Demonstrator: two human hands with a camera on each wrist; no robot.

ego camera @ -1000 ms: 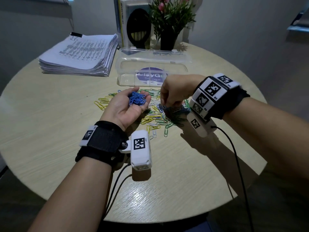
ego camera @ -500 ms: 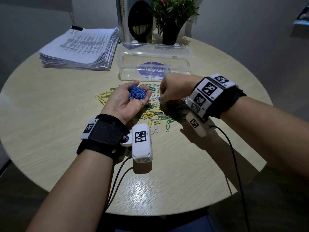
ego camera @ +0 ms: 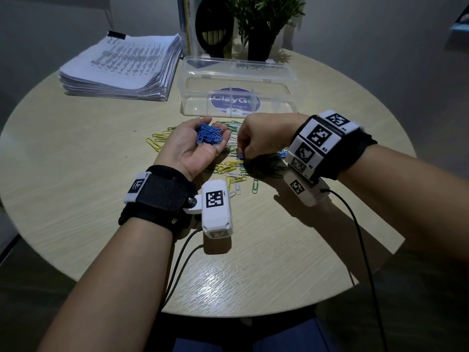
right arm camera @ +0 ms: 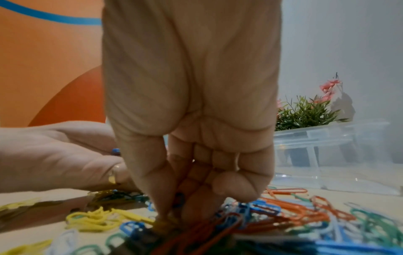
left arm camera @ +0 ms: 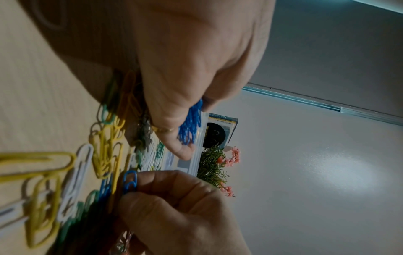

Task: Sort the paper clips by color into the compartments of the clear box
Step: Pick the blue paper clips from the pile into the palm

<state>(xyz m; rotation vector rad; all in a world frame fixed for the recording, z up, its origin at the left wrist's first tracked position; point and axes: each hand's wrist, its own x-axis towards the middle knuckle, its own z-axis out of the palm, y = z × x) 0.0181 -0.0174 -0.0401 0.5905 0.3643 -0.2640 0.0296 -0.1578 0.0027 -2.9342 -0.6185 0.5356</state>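
We look down on a round, pale wood-grain desk. At its far left lies a thick stack of printed white paper sheets; at the far middle stand a dark potted plant with green leaves and pink flowers and a white boxed item with a black oval window. Just in front of them sits the clear plastic compartment box, its lid folded open behind it. We see a purple round label through its floor and thin dividers inside, but no clips in any compartment that we can make out.

Near the middle of the desk, just this side of the box, spreads the loose pile of coloured paper clips: yellow, white, green, blue and orange, tangled together. Both hands hang over it and hide much of it from the head view.

Our left hand is turned palm up over the left part of the pile, fingers cupped loosely round a heap of blue paper clips lying in the palm. A gold ring shows on one finger.

Our right hand points downward into the pile on the right, its fingers bunched together at their tips. In the left wrist view they pinch a single blue paper clip just above the pile, close to the left hand.
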